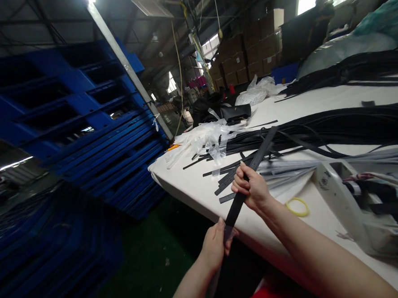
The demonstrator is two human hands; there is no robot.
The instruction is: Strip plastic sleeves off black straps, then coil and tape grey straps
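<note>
A long flat black strip point(256, 159) runs from the white table down toward me. My right hand point(250, 187) is closed round its middle, over the table's near edge. My left hand point(216, 245) pinches the strip's lower end, where a clear plastic sleeve point(228, 234) seems to cover the tip. Several more black strips point(229, 175) lie loose on the table just beyond my right hand.
The white table point(196, 189) bears bundles of long black strips point(338, 126), clear plastic bags point(206, 138), a yellow rubber band point(297, 207) and a white bracket point(337, 198). Blue pallets point(95, 129) lean at the left. Cardboard boxes point(248, 53) are stacked far back. Green floor lies below.
</note>
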